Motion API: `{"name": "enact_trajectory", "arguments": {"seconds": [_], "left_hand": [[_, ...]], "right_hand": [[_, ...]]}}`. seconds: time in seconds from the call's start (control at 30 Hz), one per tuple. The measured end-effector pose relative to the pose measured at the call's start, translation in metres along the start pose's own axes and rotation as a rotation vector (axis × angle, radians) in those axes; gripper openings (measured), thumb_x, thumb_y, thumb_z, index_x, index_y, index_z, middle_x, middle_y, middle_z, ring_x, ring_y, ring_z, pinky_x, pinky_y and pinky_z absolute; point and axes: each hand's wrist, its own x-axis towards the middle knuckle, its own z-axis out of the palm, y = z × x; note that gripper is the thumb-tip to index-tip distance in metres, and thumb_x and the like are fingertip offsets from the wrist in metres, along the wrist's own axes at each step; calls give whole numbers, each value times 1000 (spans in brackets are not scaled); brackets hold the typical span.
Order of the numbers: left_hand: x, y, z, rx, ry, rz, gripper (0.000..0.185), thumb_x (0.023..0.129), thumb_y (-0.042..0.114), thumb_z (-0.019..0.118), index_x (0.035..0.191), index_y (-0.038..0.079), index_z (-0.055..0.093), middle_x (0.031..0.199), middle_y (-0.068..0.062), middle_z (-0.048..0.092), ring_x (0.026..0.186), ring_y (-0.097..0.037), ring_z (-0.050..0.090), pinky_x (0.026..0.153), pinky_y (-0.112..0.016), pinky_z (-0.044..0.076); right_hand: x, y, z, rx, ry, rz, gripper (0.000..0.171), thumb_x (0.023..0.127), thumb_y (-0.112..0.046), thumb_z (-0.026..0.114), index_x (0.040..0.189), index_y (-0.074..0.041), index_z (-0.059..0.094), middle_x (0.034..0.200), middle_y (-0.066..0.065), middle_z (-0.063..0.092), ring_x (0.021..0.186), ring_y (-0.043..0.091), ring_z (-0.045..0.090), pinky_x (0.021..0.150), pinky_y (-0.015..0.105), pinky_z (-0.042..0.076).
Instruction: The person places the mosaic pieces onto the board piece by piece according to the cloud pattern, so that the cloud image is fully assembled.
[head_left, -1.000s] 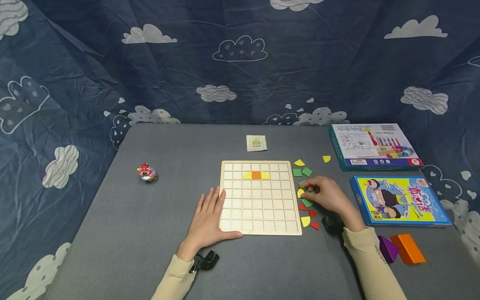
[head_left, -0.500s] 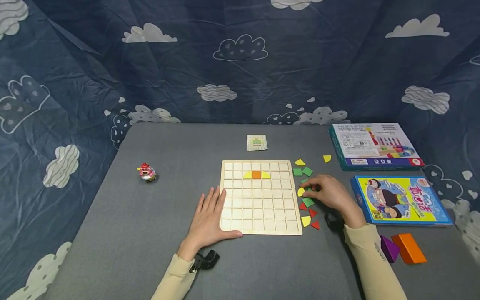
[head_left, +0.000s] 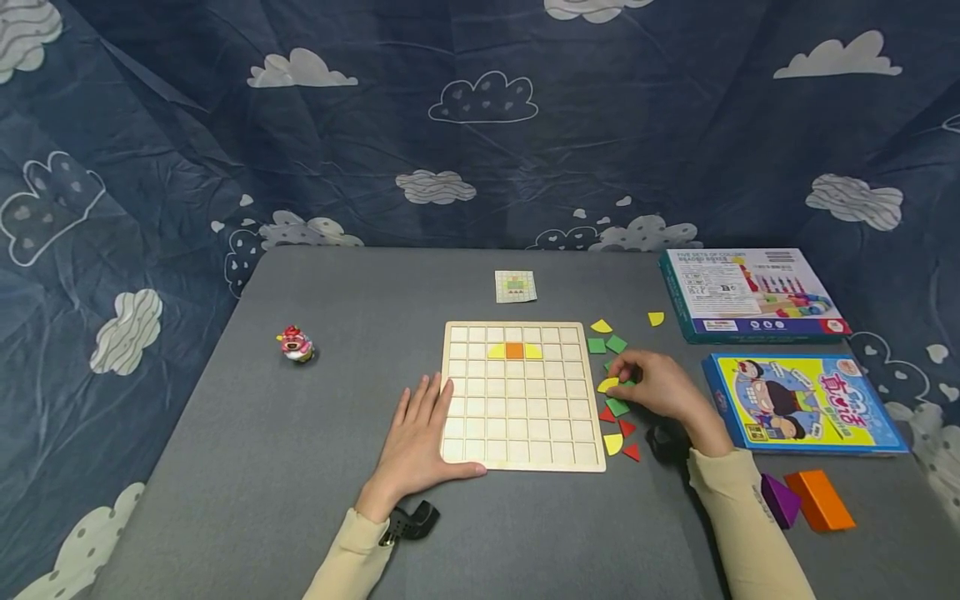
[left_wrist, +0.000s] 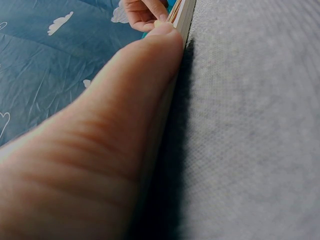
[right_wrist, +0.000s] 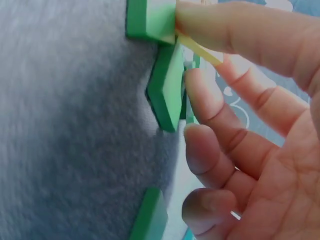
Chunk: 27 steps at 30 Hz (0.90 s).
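A wooden grid board [head_left: 525, 429] lies mid-table, with an orange square [head_left: 514, 351] between two yellow quarter-circle tiles in its upper part. My left hand [head_left: 412, 437] rests at the board's lower left corner, fingers spread straight along the left side and thumb along the near edge. In the left wrist view the thumb [left_wrist: 150, 55] presses against the board's edge. To the right of the board, my right hand [head_left: 656, 387] pinches a yellow quarter-circle tile [head_left: 607, 385] between thumb and index finger. Green tiles [right_wrist: 167, 87] lie close under those fingers in the right wrist view.
Loose green squares [head_left: 596, 345], red triangles [head_left: 632, 452] and more yellow tiles [head_left: 612, 443] lie along the board's right side. A pattern card [head_left: 515, 287] sits behind the board. Two boxes [head_left: 806, 404], purple and orange blocks [head_left: 821, 500] stand right; a small toy figure [head_left: 296, 344] stands left.
The yellow quarter-circle tile at my right fingertips has tilted up and shifted slightly right, now held between thumb and index finger. My left hand has stayed on the board.
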Motion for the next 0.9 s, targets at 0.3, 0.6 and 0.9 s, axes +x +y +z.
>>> {"name": "enact_trajectory", "arguments": {"seconds": [0.3, 0.6, 0.9], "left_hand": [[0, 0, 0, 4, -15, -10, 124, 66, 86, 52, 153, 7, 12, 157, -13, 7, 143, -26, 1, 114, -42, -1], [0, 1, 0, 0, -17, -10, 124, 66, 85, 52, 153, 7, 10, 157, -14, 7, 143, -26, 0, 114, -43, -1], [0, 0, 1, 1, -13, -11, 124, 66, 86, 51, 153, 7, 11, 157, -13, 7, 143, -25, 0, 114, -42, -1]], "right_hand": [[1, 5, 2, 82, 0, 28, 14, 77, -12, 79, 85, -6, 70, 76, 2, 57, 66, 20, 46, 58, 30, 34], [-1, 2, 3, 112, 48, 83, 16, 81, -13, 76, 88, -4, 66, 75, 4, 56, 63, 21, 46, 55, 29, 33], [6, -20, 21, 197, 140, 68, 18, 79, -11, 78, 88, -1, 65, 75, 5, 57, 62, 19, 46, 51, 25, 35]]}}
